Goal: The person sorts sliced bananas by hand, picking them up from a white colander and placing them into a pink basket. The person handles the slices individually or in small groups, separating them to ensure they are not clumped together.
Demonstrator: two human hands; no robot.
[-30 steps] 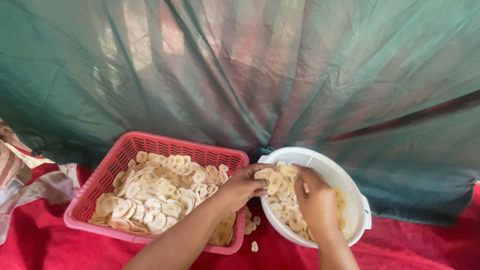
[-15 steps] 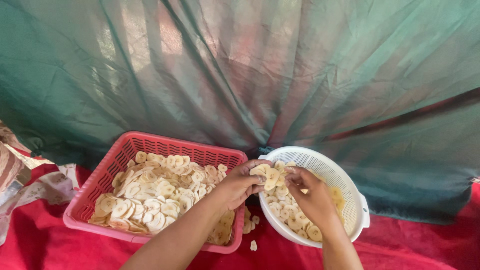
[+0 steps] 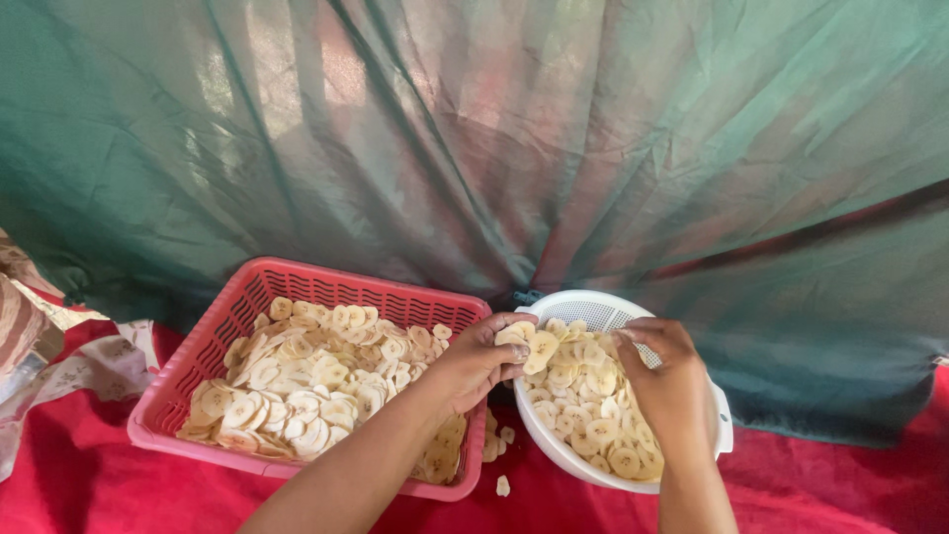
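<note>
A red plastic basket (image 3: 213,341) lies on a red cloth, full of pale yellow banana chips (image 3: 316,381). To its right stands a white round colander (image 3: 593,307) holding more chips (image 3: 578,400). My left hand (image 3: 474,361) reaches over the basket's right rim to the colander's left edge and pinches a small bunch of chips. My right hand (image 3: 672,381) rests inside the colander on its right side, fingers curled over the chips; what it holds is hidden.
A green translucent cloth (image 3: 474,138) hangs as a wall right behind both containers. A few loose chips (image 3: 501,485) lie on the red cloth (image 3: 89,485) between basket and colander. Patterned fabric (image 3: 40,346) bunches at the far left.
My left hand has stayed at the colander's left edge with chips in it. My right hand has shifted slightly toward the colander's right side.
</note>
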